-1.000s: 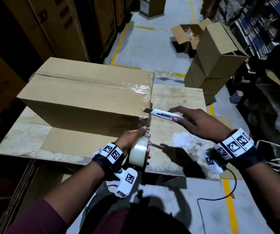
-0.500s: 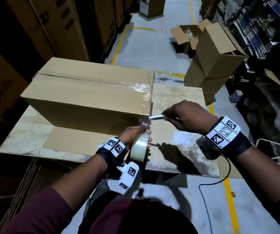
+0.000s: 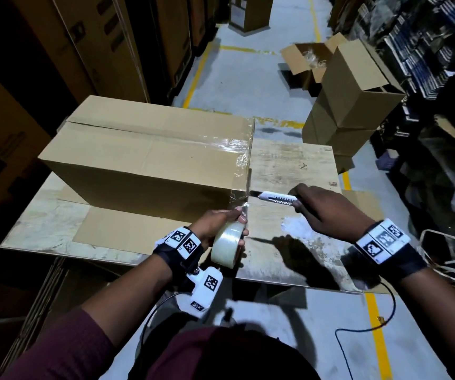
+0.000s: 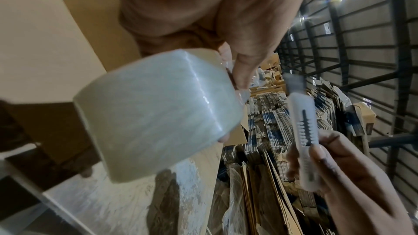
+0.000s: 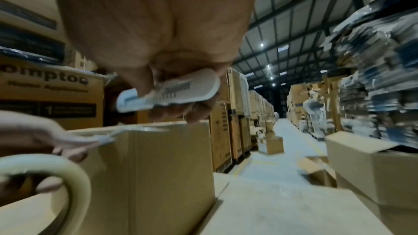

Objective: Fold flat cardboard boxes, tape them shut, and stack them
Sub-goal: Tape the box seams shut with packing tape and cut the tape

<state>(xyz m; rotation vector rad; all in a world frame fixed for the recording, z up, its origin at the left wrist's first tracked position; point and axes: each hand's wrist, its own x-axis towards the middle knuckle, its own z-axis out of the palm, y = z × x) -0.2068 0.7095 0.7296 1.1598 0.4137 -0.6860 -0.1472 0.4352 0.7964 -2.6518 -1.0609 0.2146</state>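
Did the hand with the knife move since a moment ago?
Yes. The right hand pulled back rightward from the box corner, exposing more of the knife.

Knife (image 5: pixel 167 94) blurred; blade (image 3: pixel 254 193) contact with tape strip unclear.

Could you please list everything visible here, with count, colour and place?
Large brown cardboard box: one, on the table, clear tape along its seam.
Worn pale wooden table: one, under the box.
Roll of clear packing tape: one, whitish, by the box's near right corner.
White utility knife: one, blade at the box's corner.
Stacked brown boxes: several, floor, far right.
Left hand: grips the roll.
Right hand: grips the knife.
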